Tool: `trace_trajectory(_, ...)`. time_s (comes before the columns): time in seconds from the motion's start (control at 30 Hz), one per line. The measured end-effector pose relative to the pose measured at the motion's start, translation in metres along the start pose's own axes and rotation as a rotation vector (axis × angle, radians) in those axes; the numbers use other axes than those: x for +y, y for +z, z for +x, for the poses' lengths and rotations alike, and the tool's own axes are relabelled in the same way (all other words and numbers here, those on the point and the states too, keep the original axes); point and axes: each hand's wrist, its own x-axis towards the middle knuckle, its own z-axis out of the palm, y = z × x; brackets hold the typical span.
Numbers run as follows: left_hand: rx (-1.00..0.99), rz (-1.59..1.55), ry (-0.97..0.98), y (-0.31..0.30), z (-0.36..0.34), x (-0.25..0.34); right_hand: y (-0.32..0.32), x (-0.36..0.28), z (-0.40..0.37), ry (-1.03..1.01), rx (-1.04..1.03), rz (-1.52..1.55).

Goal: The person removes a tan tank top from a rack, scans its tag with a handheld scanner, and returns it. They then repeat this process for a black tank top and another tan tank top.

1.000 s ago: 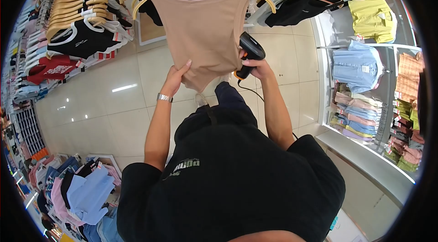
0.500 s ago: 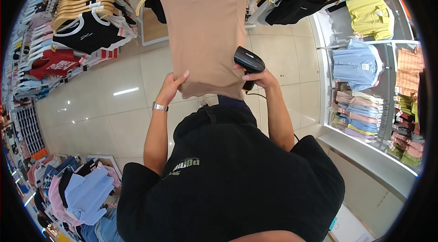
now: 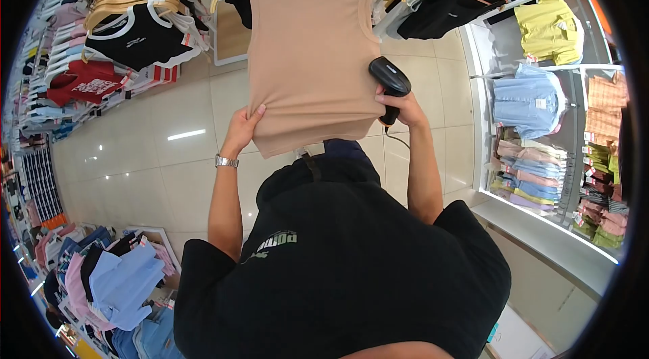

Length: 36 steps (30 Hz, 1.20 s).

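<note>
A beige tank top [image 3: 314, 55] hangs spread out in front of me on a yellow hanger at the top centre. My left hand [image 3: 243, 130], with a metal watch on its wrist, pinches the lower left side of the top. My right hand [image 3: 403, 107] is closed around the handle of a black barcode scanner [image 3: 390, 78] beside the lower right of the top; its fingertips lie against the fabric edge. A cable runs down from the scanner's handle. Dark clothing hangs behind the top.
Racks with hung clothes [image 3: 135, 38] stand at upper left, and more dark garments [image 3: 446, 14] hang at upper right. A lit wall shelf with shirts [image 3: 527, 99] is on the right. Folded clothes [image 3: 125, 284] lie at lower left. The tiled floor [image 3: 182, 176] shows between them.
Both hands have moved apart, stretching the lower part of the beige top wider. The scanner has moved right and slightly up with my right hand, off the front of the fabric.
</note>
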Motion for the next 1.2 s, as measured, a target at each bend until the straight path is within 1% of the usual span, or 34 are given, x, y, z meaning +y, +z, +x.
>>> trace_trajectory(0.17,0.068,0.007,0.051,-0.015,0.01,-0.02,-0.013,-0.007,0.004,-0.024,0.081,-0.021)
trace_trajectory(0.2,0.069,-0.005,0.064,-0.015,0.008,-0.016,-0.015,-0.008,0.005,-0.028,0.09,-0.022)
trace_trajectory(0.23,0.07,-0.016,0.077,-0.015,0.007,-0.011,-0.016,-0.007,0.007,-0.023,0.063,-0.027)
trace_trajectory(0.33,-0.032,0.069,-0.044,-0.009,0.0,0.005,-0.008,-0.003,0.009,0.014,0.006,-0.048)
trace_trajectory(0.47,-0.157,-0.017,-0.089,0.0,-0.001,-0.001,0.006,-0.006,0.004,0.116,-0.153,0.018)
trace_trajectory(0.5,-0.186,-0.022,-0.106,0.0,-0.002,-0.003,0.009,-0.002,0.003,0.102,-0.188,0.004)
trace_trajectory(0.53,-0.215,-0.026,-0.122,0.0,-0.003,-0.005,0.011,0.001,0.002,0.13,-0.227,0.039)
trace_trajectory(0.6,-0.279,-0.235,-0.168,0.002,-0.007,-0.018,0.014,0.005,-0.002,0.186,-0.304,0.112)
trace_trajectory(0.63,-0.31,-0.34,-0.191,0.004,-0.008,-0.024,0.011,0.01,-0.004,0.225,-0.344,0.086)
trace_trajectory(0.73,-0.271,-0.501,-0.153,0.008,-0.011,-0.037,0.011,0.022,-0.006,0.217,-0.448,0.051)
trace_trajectory(0.77,-0.235,-0.541,-0.112,0.01,-0.011,-0.039,0.012,0.026,-0.008,0.252,-0.432,0.07)
trace_trajectory(0.83,-0.158,-0.62,-0.029,0.015,-0.011,-0.041,0.022,0.027,-0.013,0.224,-0.366,0.086)
trace_trajectory(0.87,-0.127,-0.649,-0.03,0.016,-0.011,-0.041,0.025,0.026,-0.014,0.209,-0.335,0.094)
trace_trajectory(0.93,-0.064,-0.706,-0.031,0.017,-0.008,-0.039,0.024,0.034,-0.012,0.245,-0.289,0.149)
trace_trajectory(1.07,-0.089,-0.72,-0.115,0.006,-0.002,-0.058,0.021,0.04,-0.009,0.24,-0.157,0.187)
trace_trajectory(1.13,-0.095,-0.695,-0.168,-0.001,-0.002,-0.065,0.023,0.034,-0.01,0.181,-0.063,0.134)
trace_trajectory(1.2,-0.054,-0.713,-0.157,-0.006,-0.005,-0.067,0.016,0.032,-0.008,0.147,0.021,0.059)
